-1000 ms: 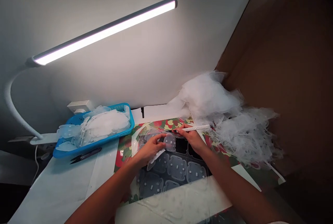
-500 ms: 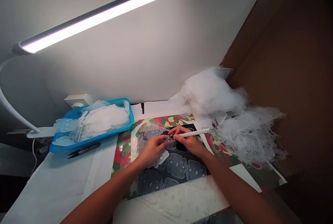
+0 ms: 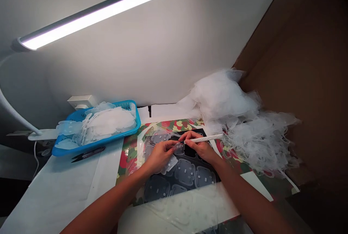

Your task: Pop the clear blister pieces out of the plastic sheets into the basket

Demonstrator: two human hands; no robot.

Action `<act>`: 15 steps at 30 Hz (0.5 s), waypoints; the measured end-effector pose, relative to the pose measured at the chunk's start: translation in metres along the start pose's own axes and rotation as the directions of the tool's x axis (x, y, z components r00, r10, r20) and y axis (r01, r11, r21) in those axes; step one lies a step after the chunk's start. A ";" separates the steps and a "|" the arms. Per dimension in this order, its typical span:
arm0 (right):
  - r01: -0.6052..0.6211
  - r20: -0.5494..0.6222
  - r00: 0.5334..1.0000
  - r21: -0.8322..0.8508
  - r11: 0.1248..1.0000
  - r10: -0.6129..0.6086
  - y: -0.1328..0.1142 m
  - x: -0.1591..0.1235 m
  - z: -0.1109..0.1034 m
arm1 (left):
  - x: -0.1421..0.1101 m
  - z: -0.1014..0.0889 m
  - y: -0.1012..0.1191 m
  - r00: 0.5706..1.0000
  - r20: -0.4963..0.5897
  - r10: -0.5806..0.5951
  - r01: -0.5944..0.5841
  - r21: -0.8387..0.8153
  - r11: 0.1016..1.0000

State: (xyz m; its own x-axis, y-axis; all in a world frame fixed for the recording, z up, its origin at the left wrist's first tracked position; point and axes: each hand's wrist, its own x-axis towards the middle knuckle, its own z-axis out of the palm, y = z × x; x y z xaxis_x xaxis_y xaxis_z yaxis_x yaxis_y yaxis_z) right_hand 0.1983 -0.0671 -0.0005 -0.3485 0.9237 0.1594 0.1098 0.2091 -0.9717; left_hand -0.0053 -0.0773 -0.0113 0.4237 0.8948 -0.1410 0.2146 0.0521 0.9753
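Tip of the white pen (image 3: 203,139) is buried behind the right hand (image 3: 202,150), and the clear piece (image 3: 178,149) by the left hand (image 3: 160,157) is too see-through to make out its edges. Forearms (image 3: 103,207) get cut off at the bottom edge.

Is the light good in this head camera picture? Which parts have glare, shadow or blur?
In the head view, the lamp bar is blown out with strong glare; the cardboard at right falls into deep shadow; the edges look somewhat bent by a wide lens; the left hand and right hand look fairly sharp.
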 end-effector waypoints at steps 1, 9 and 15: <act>-0.001 -0.002 1.000 0.006 1.000 0.001 0.000 0.000 0.000 | 0.000 -0.001 0.001 1.000 0.004 0.008 -0.008 0.010 1.000; -0.008 -0.028 1.000 0.048 0.999 0.009 0.007 0.002 0.001 | -0.009 -0.053 0.012 0.987 -0.124 0.106 0.002 0.659 0.752; -0.015 -0.057 0.998 -0.206 0.979 0.003 0.000 0.006 0.012 | -0.048 -0.062 -0.011 0.985 -0.146 0.093 0.117 0.958 0.263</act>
State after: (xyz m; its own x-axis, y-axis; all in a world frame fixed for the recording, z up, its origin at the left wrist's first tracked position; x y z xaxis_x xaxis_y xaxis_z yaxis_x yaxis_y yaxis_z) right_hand 0.1847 -0.0650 -0.0020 -0.2948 0.9410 0.1661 0.3040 0.2572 -0.9173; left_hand -0.0825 -0.0934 -0.0051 0.3087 0.9509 -0.0236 0.9489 -0.3061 0.0769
